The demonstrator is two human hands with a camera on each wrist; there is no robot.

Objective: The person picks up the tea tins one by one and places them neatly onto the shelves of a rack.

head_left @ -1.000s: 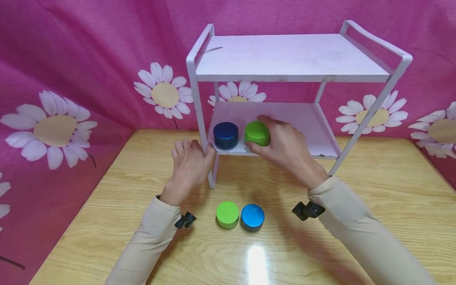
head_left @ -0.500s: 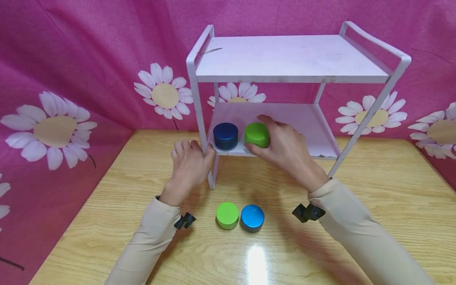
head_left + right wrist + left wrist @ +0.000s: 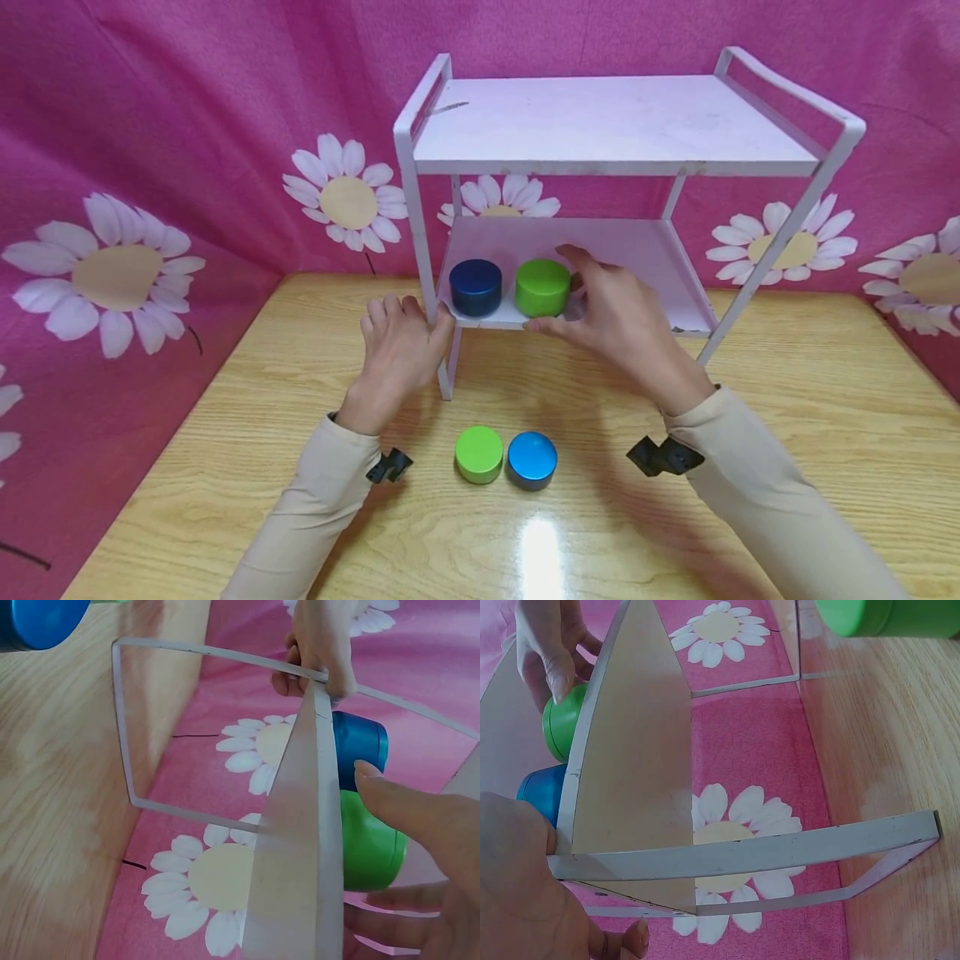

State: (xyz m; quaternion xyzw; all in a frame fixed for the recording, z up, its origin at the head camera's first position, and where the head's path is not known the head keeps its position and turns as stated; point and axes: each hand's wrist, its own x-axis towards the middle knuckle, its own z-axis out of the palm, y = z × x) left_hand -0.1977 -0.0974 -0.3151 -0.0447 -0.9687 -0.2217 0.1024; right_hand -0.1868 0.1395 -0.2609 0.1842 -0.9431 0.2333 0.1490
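On the lower shelf of a white two-tier rack (image 3: 577,165), a green round tin (image 3: 542,292) stands upright beside a dark blue tin (image 3: 476,287), with a narrow gap between them. My right hand (image 3: 626,325) is at the green tin's right side, thumb near the shelf's front edge and fingers spread behind the tin. In the right wrist view the thumb (image 3: 397,802) and fingers stand off from the green tin (image 3: 367,844). My left hand (image 3: 401,350) grips the rack's front left post; in the right wrist view its fingers (image 3: 289,675) curl at that corner.
On the wooden table (image 3: 300,467), in front of the rack, a light green tin (image 3: 479,454) and a bright blue tin (image 3: 532,460) stand side by side. A pink cloth (image 3: 225,100) with white daisies hangs behind and at the sides.
My right hand has loosened from the green tin and drawn slightly to the right and toward me. The green tin stays on the shelf; my left hand has not moved.
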